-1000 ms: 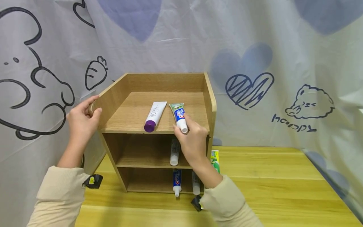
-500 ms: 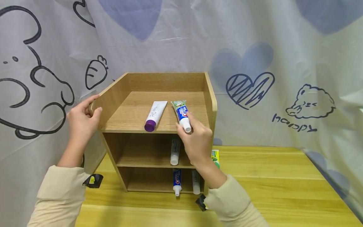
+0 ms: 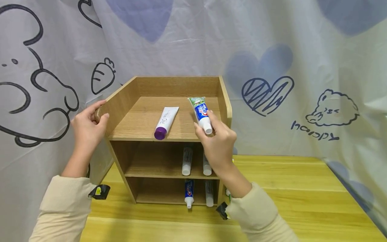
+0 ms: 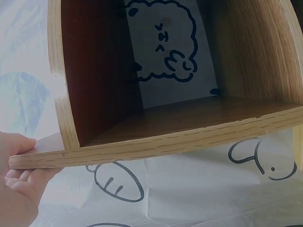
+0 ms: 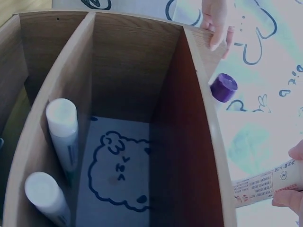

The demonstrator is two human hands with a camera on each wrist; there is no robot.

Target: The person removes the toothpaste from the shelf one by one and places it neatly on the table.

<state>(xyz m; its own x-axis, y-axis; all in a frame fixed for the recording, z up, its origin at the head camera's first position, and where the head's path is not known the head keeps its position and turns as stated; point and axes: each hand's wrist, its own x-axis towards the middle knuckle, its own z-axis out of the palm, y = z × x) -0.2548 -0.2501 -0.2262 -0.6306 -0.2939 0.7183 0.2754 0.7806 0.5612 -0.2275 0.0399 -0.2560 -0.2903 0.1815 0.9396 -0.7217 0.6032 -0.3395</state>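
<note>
While the R hand (image 3: 220,143) pinches the blue-green tube (image 3: 200,112) btwn thumb & fingers near its cap end, that tube slants over the top shelf (image 3: 136,124), right of frame centre; can't tell if its tail touches the wood. One tube, the purple-capped tube (image 3: 167,121), lies near mid-frame, apart from the held one, cap at the front edge. Work looks fairly far along, I'd judge: two white tubes (image 3: 187,161) already lie on the middle shelf (image 3: 142,168), a blue tube (image 3: 189,191) & a grey tube (image 3: 209,193) on the bottom shelf (image 3: 157,198), caps to the front. Left to do, prob.: set the held tube down & let go. L hand (image 3: 89,131), left of centre, grips the rack (image 3: 121,107) by its left panel, thumb one side of the board, fingers the other per L wrist view. In the way: right wall (image 3: 224,101), just R of the held tube, limits sideways room. R forearm (image 3: 237,183) partly hides a green-white thing (image 3: 228,192) beside the rack, lower right of centre; can't ID it. Table (image 3: 302,195) at bottom, printed curtain (image 3: 196,50) behind.
</note>
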